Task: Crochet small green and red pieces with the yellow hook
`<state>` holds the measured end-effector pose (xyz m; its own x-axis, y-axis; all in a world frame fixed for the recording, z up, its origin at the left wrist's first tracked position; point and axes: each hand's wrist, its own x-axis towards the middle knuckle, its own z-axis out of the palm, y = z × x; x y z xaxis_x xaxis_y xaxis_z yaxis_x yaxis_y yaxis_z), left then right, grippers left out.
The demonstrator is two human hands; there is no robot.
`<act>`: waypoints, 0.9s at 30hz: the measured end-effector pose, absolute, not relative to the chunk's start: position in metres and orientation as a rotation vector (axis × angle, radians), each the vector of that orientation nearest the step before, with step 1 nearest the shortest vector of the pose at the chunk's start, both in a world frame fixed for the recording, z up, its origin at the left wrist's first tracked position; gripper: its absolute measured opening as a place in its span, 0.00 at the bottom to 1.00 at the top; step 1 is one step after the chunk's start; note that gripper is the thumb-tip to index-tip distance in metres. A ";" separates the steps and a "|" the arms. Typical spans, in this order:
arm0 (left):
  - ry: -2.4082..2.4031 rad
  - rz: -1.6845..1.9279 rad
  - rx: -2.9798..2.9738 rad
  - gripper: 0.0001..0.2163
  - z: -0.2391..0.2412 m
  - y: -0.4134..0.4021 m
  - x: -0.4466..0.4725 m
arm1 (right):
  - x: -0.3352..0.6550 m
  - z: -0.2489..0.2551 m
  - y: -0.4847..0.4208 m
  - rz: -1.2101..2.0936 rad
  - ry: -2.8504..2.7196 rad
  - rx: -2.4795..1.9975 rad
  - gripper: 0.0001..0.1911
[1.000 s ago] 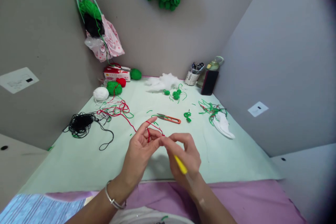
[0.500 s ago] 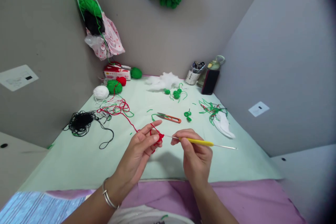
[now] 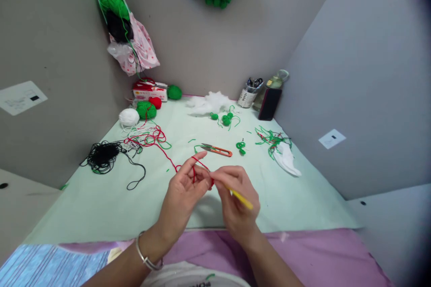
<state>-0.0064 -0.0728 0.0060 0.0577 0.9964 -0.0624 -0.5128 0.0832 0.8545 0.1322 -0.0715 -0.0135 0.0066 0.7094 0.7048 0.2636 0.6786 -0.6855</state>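
Note:
Between the thumb and fingers of my left hand [image 3: 184, 192] is a small red crochet piece [image 3: 211, 184], mostly covered by fingertips. Red yarn [image 3: 167, 156] loops over the raised left index finger and trails back to a loose tangle at the left. My right hand [image 3: 238, 202] grips a crochet hook by its yellow handle [image 3: 241, 198], with its fingertips against the red piece. The hook's tip is hidden behind the fingers. Just beyond both hands lie orange thread snips [image 3: 217, 150] on the pale green tabletop.
Black yarn [image 3: 104, 157], a white yarn ball [image 3: 129, 117] and green balls sit at the left. White stuffing [image 3: 210, 103] and small green crochet pieces [image 3: 226, 119] lie at the back. A pen cup [image 3: 247, 97] and phone [image 3: 270, 104] stand back right, near green yarn scraps [image 3: 269, 138].
My right hand has moved left, up against the left fingertips, and the hook has swung so its handle slants down toward me. The left hand still pinches the red piece.

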 end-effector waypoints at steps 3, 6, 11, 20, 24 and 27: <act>0.740 1.209 0.615 0.25 0.006 -0.072 -0.008 | 0.134 -0.020 -0.073 0.118 -1.698 -0.812 0.23; 0.685 1.108 0.466 0.20 0.011 -0.066 -0.016 | 0.139 -0.015 -0.069 0.339 -1.536 -0.828 0.18; 0.731 1.201 0.538 0.20 0.015 -0.063 -0.020 | 0.141 0.001 -0.063 0.866 -1.226 -0.718 0.08; 0.752 1.278 0.749 0.25 0.014 -0.072 -0.011 | 0.135 -0.011 -0.062 0.948 -1.217 -0.764 0.08; 0.771 1.256 0.745 0.25 0.013 -0.071 -0.013 | 0.137 -0.011 -0.061 0.964 -1.202 -0.757 0.08; 0.809 1.233 0.753 0.26 0.010 -0.071 -0.015 | 0.136 -0.012 -0.061 0.995 -1.156 -0.758 0.07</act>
<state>-0.0145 -0.0708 0.0099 0.1390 0.9831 -0.1194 -0.5010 0.1738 0.8478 0.1364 -0.0606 -0.0117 0.0920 0.9211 0.3783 -0.2368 0.3893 -0.8902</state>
